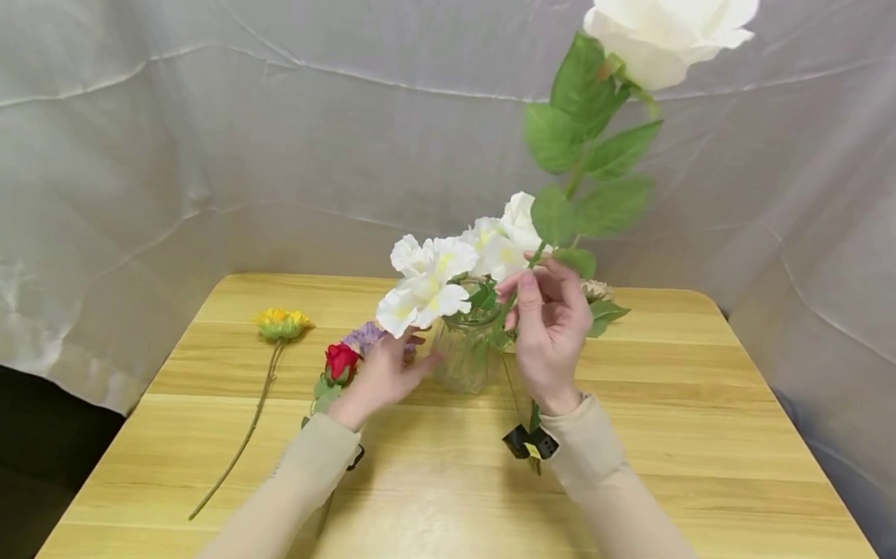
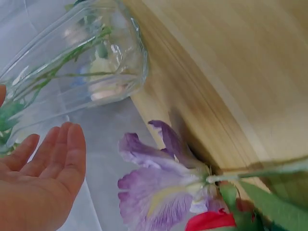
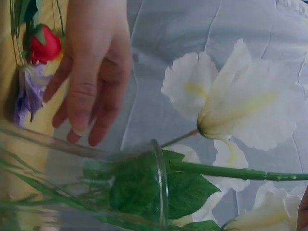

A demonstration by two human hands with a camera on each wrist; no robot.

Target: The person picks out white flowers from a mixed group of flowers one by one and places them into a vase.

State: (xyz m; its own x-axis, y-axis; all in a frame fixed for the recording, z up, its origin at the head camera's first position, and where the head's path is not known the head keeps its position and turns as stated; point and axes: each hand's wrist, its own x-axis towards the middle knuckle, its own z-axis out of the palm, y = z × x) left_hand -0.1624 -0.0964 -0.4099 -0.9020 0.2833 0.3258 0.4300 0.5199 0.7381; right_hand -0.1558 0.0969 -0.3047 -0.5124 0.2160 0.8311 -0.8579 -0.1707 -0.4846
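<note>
My right hand [image 1: 554, 338] pinches the green stem of a tall white rose [image 1: 672, 31], whose leaves spread above the fingers. In the right wrist view, the rose's stem [image 3: 231, 173] runs into the mouth of a clear glass vase [image 1: 463, 359]. White ruffled flowers [image 1: 433, 279] stand in the vase and lean over its left rim. Beside the vase on the left is my left hand [image 1: 384, 377], below those blooms. The left wrist view shows its fingers [image 2: 72, 154] extended with nothing in them, close to the glass.
On the table [image 1: 438, 496], a sunflower [image 1: 282, 324] lies at the left. A red rose [image 1: 341, 363] and a purple ruffled flower [image 2: 159, 187] lie by my left hand. Partly hidden behind my right hand is a pale flower [image 1: 596, 291] with leaves. A grey cloth [image 1: 349, 142] hangs behind.
</note>
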